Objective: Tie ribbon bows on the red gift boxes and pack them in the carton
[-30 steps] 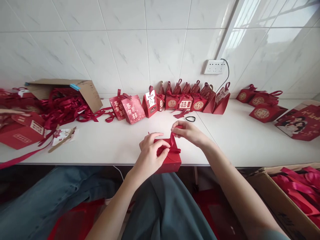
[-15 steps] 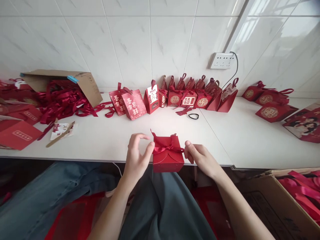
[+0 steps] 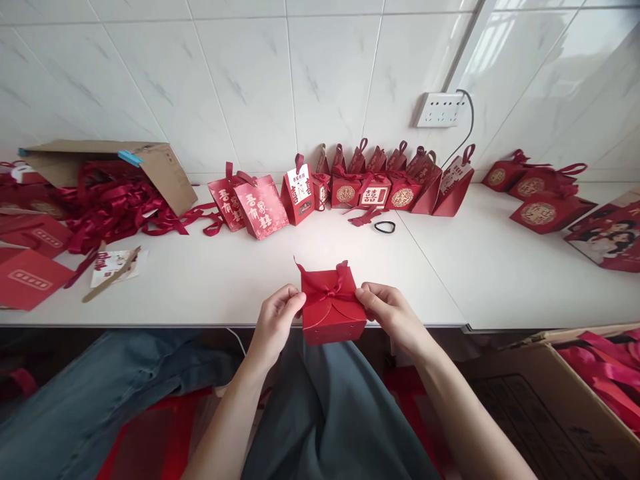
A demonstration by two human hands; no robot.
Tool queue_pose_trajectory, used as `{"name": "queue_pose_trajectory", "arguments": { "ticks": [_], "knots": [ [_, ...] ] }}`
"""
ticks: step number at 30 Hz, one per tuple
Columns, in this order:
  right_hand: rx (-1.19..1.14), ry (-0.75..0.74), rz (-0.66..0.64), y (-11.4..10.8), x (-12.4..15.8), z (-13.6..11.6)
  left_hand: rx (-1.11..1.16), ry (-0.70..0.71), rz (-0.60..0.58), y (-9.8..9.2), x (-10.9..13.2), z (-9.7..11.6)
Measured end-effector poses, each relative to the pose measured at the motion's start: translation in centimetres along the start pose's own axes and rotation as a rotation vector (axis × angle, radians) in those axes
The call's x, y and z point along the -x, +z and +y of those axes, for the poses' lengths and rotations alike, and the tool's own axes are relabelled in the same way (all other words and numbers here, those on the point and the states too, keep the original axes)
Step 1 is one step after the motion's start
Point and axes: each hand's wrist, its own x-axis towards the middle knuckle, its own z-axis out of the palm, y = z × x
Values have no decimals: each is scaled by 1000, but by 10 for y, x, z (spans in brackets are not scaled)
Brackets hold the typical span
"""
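Observation:
A small red gift box (image 3: 334, 328) sits at the front edge of the white table, its near side jutting over my lap. Red ribbon (image 3: 330, 292) is tied in a bow across its top, with two tails standing up behind. At the box's left side my left hand (image 3: 277, 319) is closed, thumb and forefinger pinching the bow's left loop. My right hand (image 3: 393, 313) pinches the right loop on the opposite side. The fingertips partly cover both loop ends.
Finished red boxes (image 3: 374, 193) line the wall. A carton of ribbon (image 3: 120, 200) lies tipped at left, near flat red boxes (image 3: 30, 277). A black hair tie (image 3: 385, 227) lies mid-table. Another carton (image 3: 530, 400) stands low right. Someone's jeans leg (image 3: 115, 393) shows at lower left.
My left hand has closed from an open pose and now pinches the left side of the bow. The right hand has come in slightly, holding the right side.

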Motion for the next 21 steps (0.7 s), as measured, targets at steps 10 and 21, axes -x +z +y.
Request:
{"name": "queue_pose_trajectory", "arguments": {
  "ticks": [10, 21],
  "knots": [
    [-325, 45, 15, -1, -7, 14, 76, 14, 60, 9, -1, -9],
    [-330, 5, 41, -4, -6, 22, 67, 45, 50, 5, 2, -13]
  ]
}}
